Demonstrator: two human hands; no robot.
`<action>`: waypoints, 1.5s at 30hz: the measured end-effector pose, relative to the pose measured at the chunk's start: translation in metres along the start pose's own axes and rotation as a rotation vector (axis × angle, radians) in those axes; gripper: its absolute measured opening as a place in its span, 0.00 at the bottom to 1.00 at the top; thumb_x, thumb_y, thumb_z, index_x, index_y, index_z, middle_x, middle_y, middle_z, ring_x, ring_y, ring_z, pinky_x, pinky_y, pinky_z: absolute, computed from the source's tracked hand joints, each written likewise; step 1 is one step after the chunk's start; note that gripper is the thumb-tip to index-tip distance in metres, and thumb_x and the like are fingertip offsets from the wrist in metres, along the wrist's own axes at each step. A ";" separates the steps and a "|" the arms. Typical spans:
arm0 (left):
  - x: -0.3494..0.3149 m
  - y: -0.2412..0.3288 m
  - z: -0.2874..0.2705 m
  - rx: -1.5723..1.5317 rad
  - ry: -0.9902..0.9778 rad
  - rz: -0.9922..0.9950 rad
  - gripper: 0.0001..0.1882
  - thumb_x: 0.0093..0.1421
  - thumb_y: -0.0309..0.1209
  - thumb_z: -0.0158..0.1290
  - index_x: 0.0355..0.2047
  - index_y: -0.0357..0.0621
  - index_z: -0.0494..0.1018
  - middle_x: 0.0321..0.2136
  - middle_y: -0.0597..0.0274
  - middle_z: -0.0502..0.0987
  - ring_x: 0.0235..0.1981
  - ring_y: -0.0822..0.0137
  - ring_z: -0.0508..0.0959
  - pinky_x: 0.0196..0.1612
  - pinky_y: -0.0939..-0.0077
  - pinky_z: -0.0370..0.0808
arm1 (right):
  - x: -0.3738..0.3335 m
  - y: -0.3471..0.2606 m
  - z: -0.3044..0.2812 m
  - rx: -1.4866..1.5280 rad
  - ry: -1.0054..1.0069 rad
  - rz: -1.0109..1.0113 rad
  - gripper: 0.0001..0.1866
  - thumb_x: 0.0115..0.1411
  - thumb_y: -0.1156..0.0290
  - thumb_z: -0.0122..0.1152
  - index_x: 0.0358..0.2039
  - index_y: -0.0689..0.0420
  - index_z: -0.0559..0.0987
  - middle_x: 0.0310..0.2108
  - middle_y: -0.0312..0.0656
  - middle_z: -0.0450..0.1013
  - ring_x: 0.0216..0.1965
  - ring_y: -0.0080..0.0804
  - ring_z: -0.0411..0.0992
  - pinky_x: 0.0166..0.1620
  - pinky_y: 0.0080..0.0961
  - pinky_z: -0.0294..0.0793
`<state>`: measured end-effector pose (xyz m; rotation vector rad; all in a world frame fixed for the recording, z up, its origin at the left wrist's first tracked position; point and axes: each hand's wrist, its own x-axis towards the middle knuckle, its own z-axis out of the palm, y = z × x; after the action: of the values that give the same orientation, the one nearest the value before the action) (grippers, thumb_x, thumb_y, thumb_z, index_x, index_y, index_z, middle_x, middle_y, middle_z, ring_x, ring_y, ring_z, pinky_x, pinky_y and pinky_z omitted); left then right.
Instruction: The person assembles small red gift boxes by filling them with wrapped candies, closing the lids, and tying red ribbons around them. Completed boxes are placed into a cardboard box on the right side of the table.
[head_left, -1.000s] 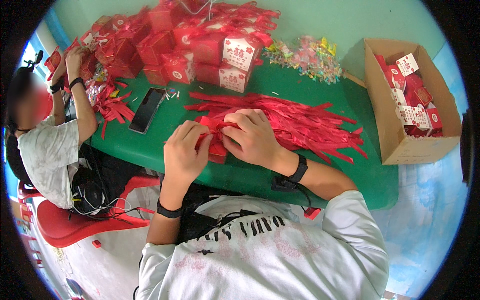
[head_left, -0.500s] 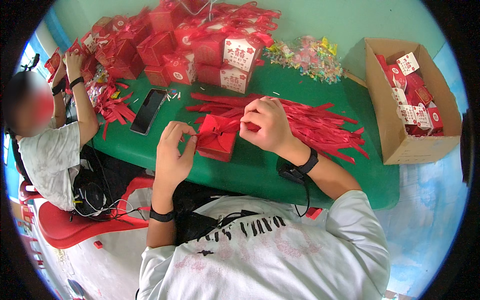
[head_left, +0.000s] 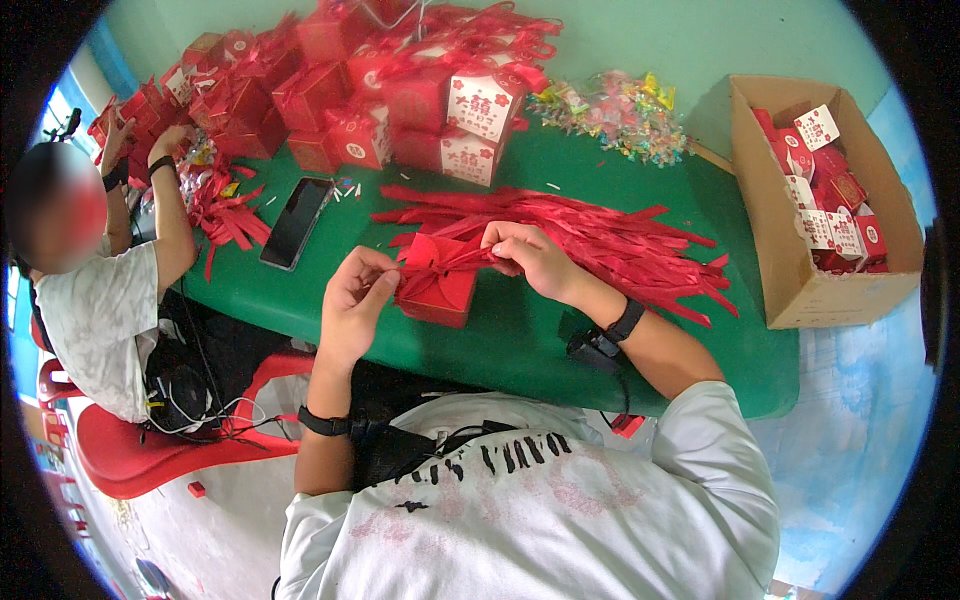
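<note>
A small red gift box [head_left: 440, 299] stands on the green table in front of me, its top flaps folded together. Red ribbon [head_left: 437, 266] crosses over the top, with a knot or loop near its middle. My left hand [head_left: 358, 297] pinches one ribbon end at the box's left side. On the right, my right hand [head_left: 527, 258] pinches the other end, a little above the box's right edge. A bundle of loose red ribbons [head_left: 620, 250] lies just behind and to the right of the box.
Finished-looking red and white boxes [head_left: 420, 110] are piled at the back. Wrapped candies [head_left: 625, 115] lie beyond the ribbons. A cardboard carton [head_left: 800, 290] of boxes stands at right. A phone [head_left: 297, 222] lies left. A co-worker [head_left: 110, 290] sits at far left, hands among boxes.
My right hand has lowered and turned, its fingers now pinched on the ribbon end. My left hand has shifted slightly right. The co-worker's hands have moved apart.
</note>
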<state>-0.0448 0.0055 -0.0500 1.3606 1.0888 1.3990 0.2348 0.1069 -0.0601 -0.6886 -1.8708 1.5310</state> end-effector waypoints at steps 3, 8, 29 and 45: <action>-0.002 -0.002 -0.010 0.216 0.024 0.049 0.02 0.70 0.21 0.55 0.41 0.41 0.75 0.25 0.77 0.67 0.26 0.83 0.63 0.29 0.82 0.59 | -0.003 -0.012 -0.001 -0.328 0.001 -0.114 0.12 0.68 0.63 0.52 0.37 0.60 0.74 0.25 0.38 0.69 0.27 0.26 0.68 0.32 0.29 0.66; -0.004 0.008 -0.009 0.393 0.003 0.033 0.03 0.68 0.21 0.56 0.40 0.41 0.74 0.22 0.77 0.64 0.23 0.82 0.59 0.28 0.80 0.56 | -0.006 -0.023 0.000 -0.645 0.020 -0.221 0.13 0.66 0.63 0.52 0.39 0.61 0.76 0.32 0.57 0.76 0.37 0.61 0.77 0.39 0.48 0.75; -0.003 0.024 -0.014 0.618 -0.081 0.111 0.04 0.62 0.20 0.60 0.37 0.39 0.77 0.28 0.60 0.78 0.27 0.69 0.74 0.32 0.74 0.69 | -0.002 -0.042 -0.008 -1.029 -0.004 -0.469 0.14 0.66 0.61 0.63 0.28 0.55 0.75 0.23 0.47 0.74 0.29 0.52 0.77 0.33 0.47 0.76; -0.002 0.026 -0.017 0.509 0.071 0.358 0.05 0.62 0.21 0.60 0.39 0.38 0.79 0.29 0.63 0.79 0.25 0.72 0.71 0.32 0.77 0.69 | -0.008 -0.062 -0.007 -0.793 0.047 -0.263 0.24 0.65 0.52 0.68 0.50 0.56 0.75 0.39 0.44 0.76 0.36 0.41 0.79 0.37 0.37 0.76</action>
<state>-0.0625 -0.0029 -0.0252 1.9593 1.3576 1.4873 0.2451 0.0939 0.0004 -0.7534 -2.4123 0.5689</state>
